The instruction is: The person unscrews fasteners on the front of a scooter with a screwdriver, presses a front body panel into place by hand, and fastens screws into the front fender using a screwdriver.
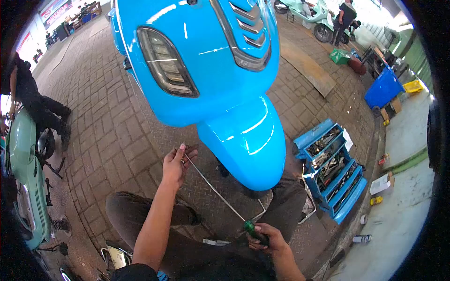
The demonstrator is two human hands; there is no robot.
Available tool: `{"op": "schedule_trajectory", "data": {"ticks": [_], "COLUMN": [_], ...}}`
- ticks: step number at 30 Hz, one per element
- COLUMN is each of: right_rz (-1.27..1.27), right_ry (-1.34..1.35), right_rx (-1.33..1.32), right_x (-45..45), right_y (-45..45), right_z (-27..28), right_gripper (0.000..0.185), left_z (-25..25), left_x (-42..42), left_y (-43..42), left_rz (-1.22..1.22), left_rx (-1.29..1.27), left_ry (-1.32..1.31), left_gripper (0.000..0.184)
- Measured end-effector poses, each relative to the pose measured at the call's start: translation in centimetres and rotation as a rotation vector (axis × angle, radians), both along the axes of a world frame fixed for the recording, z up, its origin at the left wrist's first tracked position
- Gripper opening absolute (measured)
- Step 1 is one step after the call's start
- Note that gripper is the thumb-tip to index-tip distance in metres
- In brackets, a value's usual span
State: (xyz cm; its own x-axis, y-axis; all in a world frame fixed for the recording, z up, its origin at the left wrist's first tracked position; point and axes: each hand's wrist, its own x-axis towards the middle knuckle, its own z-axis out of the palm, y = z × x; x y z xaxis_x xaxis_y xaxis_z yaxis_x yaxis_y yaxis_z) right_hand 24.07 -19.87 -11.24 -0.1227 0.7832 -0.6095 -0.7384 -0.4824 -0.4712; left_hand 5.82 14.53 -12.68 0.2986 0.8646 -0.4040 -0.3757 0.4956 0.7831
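Note:
A long thin screwdriver with a green handle point(250, 227) lies across my lap area, its metal shaft point(214, 190) slanting up to the left. My right hand point(269, 238) is wrapped round the handle. My left hand point(178, 164) pinches the far end of the shaft between its fingers. Just above and to the right of that hand is the blue front fender point(248, 140) of a scooter. Higher up are its glossy blue front panel point(215, 65) and a dark-lensed lamp point(168, 63). The fender hides most of the wheel.
A blue toolbox point(344, 206) full of tools stands open at the right. Green scooters point(22, 154) are at the left and back right. People in dark clothes stand by them point(348, 16). A blue bin point(383, 89), small box point(382, 183) and cans line the right wall.

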Motion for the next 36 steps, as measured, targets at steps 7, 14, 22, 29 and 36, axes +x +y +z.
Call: {"op": "schedule_trajectory", "data": {"ticks": [7, 14, 22, 29, 36], "right_rz": [0.150, 0.115, 0.108, 0.019, 0.118], "right_ry": [-0.934, -1.317, -1.196, -1.370, -1.190], "right_rx": [0.036, 0.188, 0.161, 0.230, 0.194], "right_x": [-3.5, -5.6, -5.4, -5.4, -4.6], "right_y": [2.0, 8.0, 10.7, 12.7, 14.1], "right_z": [-1.1, -1.5, -1.1, -2.9, -3.8], "right_gripper": [0.037, 0.041, 0.051, 0.046, 0.048], "left_z": [-2.0, -2.2, -2.8, -4.4, -4.4], "left_x": [0.9, 2.1, 2.2, 2.2, 2.5], "left_y": [0.0, -0.7, -0.6, -0.1, -0.6], "left_rz": [0.036, -0.025, -0.120, -0.108, -0.107], "left_rx": [-0.039, -0.046, -0.014, -0.029, 0.007], "left_ry": [-0.037, 0.038, 0.080, 0.053, 0.047], "left_gripper": [0.047, 0.043, 0.035, 0.034, 0.030]}}
